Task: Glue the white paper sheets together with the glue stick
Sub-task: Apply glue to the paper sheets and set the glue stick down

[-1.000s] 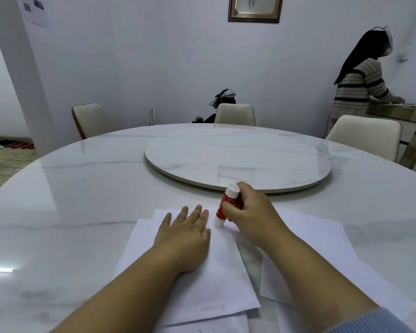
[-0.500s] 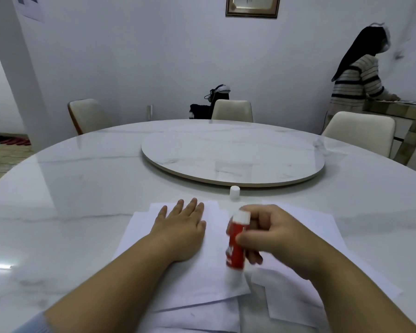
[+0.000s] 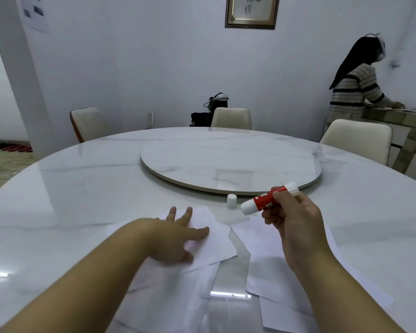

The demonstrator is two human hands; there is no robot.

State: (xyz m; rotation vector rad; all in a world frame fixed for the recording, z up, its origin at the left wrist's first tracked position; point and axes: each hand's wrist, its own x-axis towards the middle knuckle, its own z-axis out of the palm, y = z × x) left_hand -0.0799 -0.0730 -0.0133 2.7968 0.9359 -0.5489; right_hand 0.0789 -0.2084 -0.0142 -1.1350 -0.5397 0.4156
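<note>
The person's right hand (image 3: 292,219) is raised above the table (image 3: 82,188) with its fingers curled round the glue stick (image 3: 269,198), gripping the red barrel near its far end. The stick lies almost level in the grip, tilted slightly so that one white end points left and down toward the papers while the other white end sticks out past the fingers to the upper right. That lower white end hangs above the sheets and does not touch them.

The left hand (image 3: 175,236) lies flat on the top sheet (image 3: 214,239) of the left pile, fingers straight and spread, pressing the paper down and holding nothing. This sheet is turned at an angle over other white sheets (image 3: 178,296) beneath it. A second group of white sheets (image 3: 269,272) lies to the right, under the right forearm, with a narrow strip of bare table between the two groups.

The small white cap (image 3: 231,201) stands upright on the table just beyond the papers, close to the edge of the round turntable (image 3: 226,162) at the table's middle.

Pale chairs (image 3: 232,117) stand round the far side of the table. A person in a striped top (image 3: 353,92) stands at a counter by the wall on the right, and a framed picture (image 3: 251,10) hangs above.
</note>
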